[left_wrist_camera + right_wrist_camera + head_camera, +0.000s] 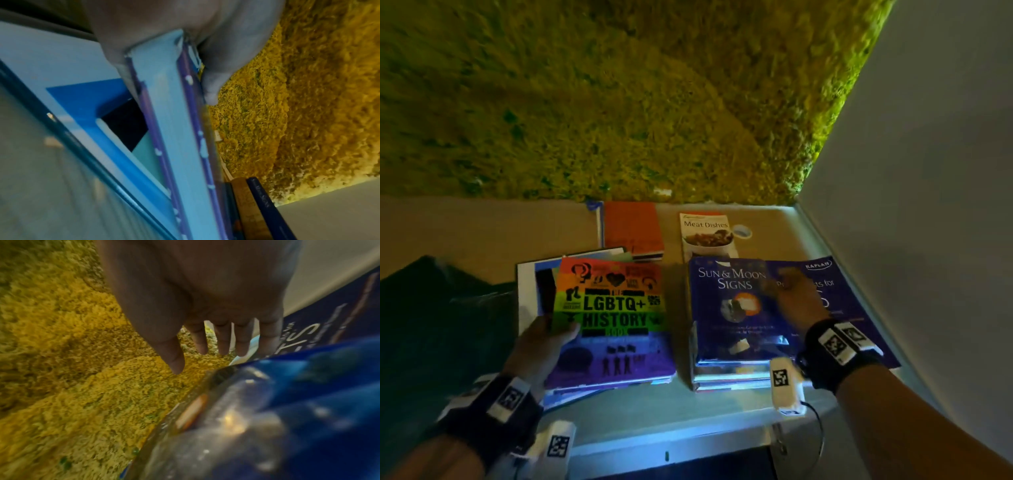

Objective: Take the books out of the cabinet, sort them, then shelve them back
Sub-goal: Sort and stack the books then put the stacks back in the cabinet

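A rainbow-covered LGBTQ+ History book (613, 322) tops the left pile on the cabinet top (654, 407). My left hand (544, 339) grips its left edge, thumb on the cover; the left wrist view shows its page block (176, 129) between thumb and fingers. A blue Sun & Moon Signs book (732, 308) tops the right pile. My right hand (791, 294) hovers above it, fingers (224, 340) straight and spread, holding nothing. A purple Kaplan book (859, 301) lies partly under that pile. An orange book (631, 228) and a Meat Dishes booklet (707, 236) lie further back.
A mossy yellow-green wall (619, 102) rises behind the cabinet top. A grey wall (928, 171) closes the right side. A small white roll of tape (741, 232) sits beside the Meat Dishes booklet. A dark flat item (431, 308) lies at the left.
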